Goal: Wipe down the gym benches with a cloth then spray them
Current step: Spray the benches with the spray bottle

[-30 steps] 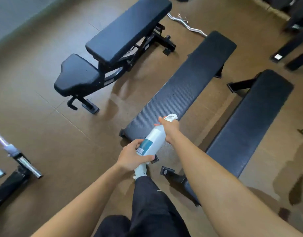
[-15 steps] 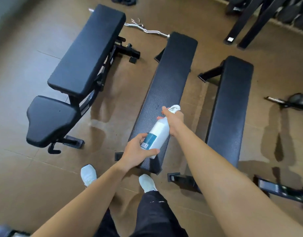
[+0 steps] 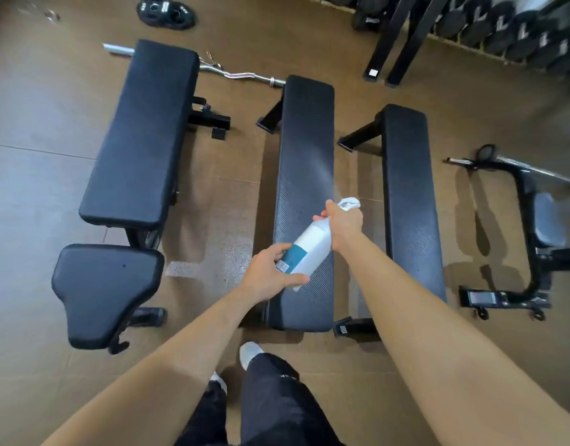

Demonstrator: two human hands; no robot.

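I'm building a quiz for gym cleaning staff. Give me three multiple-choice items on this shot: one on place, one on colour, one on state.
1. The spray bottle is held over which bench? A. left adjustable bench B. middle flat bench C. right flat bench
2. The bottle's label is: A. red B. teal C. yellow
3. The left hand is: A. hanging idle B. holding a cloth C. gripping the bottle's base

Key: 1 B, bottle and mist sit over the middle pad. 2 B, a teal band on the white body. 3 C, its fingers curl round the base; the right hand holds the neck.
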